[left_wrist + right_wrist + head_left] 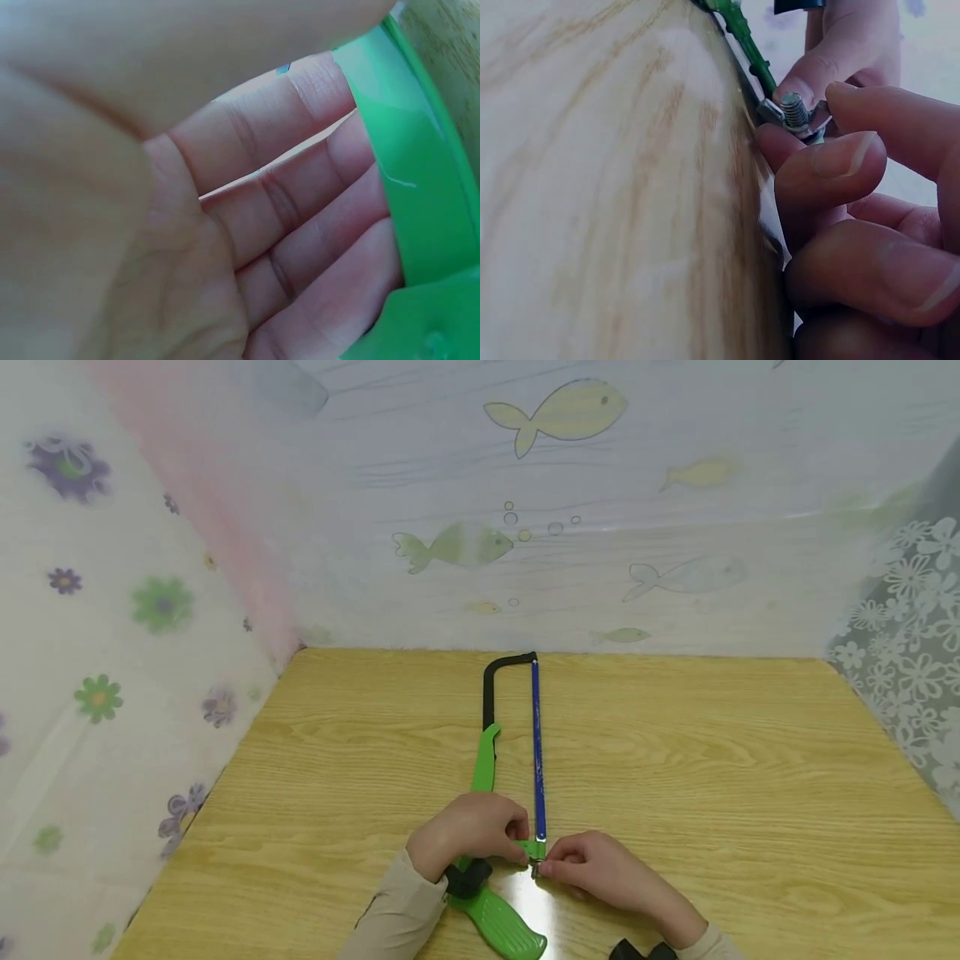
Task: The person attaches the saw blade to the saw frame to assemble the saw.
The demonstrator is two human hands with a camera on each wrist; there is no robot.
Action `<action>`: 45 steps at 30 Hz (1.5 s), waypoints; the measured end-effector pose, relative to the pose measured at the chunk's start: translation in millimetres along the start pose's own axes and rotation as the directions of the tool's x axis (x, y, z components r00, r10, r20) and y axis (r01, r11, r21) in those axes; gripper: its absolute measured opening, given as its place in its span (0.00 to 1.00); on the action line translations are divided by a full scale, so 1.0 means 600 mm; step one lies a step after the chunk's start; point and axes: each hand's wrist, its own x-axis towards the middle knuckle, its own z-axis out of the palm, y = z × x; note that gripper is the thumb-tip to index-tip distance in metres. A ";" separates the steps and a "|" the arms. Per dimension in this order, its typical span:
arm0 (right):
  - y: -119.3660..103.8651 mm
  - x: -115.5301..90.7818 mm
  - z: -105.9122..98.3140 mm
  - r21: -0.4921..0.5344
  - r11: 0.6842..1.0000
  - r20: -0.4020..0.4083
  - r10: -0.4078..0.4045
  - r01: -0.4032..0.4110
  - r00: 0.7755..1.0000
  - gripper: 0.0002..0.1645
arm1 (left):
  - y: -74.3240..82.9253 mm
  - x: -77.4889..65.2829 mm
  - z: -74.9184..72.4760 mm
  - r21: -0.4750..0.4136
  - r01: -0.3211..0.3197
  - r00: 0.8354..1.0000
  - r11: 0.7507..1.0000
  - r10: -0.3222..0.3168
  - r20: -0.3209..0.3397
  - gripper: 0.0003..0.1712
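Note:
A hacksaw lies on the table, pointing away from me, with a black bow (489,693), a blue blade (537,752) and a green handle (501,922). My left hand (472,831) holds the saw at its green near end, beside the blade holder (531,848). In the left wrist view its curled fingers (300,112) reach the green frame (409,150). My right hand (600,870) pinches the metal wing nut (819,117) at the near end of the blade. A threaded bolt (793,109) sticks out through the nut.
The wood-grain table (712,760) carries the saw. Behind it hangs a pale curtain with fish (573,410), and at the left a flowered one (97,697). Black straps circle the left wrist (468,878) and the right wrist (643,951).

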 end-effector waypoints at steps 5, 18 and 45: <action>0.004 0.001 0.001 0.039 0.999 0.014 -0.003 0.002 1.000 0.13 | 0.000 -0.002 0.001 0.000 0.000 1.000 1.000 0.000 -0.005 0.11; 0.005 0.001 0.004 0.059 0.998 -0.025 0.015 -0.014 1.000 0.12 | -0.002 -0.001 0.003 0.005 0.003 1.000 1.000 -0.003 -0.015 0.11; -0.002 0.003 0.006 -0.028 0.999 -0.058 0.028 -0.030 0.998 0.17 | 0.000 -0.002 0.000 0.006 -0.002 1.000 1.000 0.002 -0.001 0.10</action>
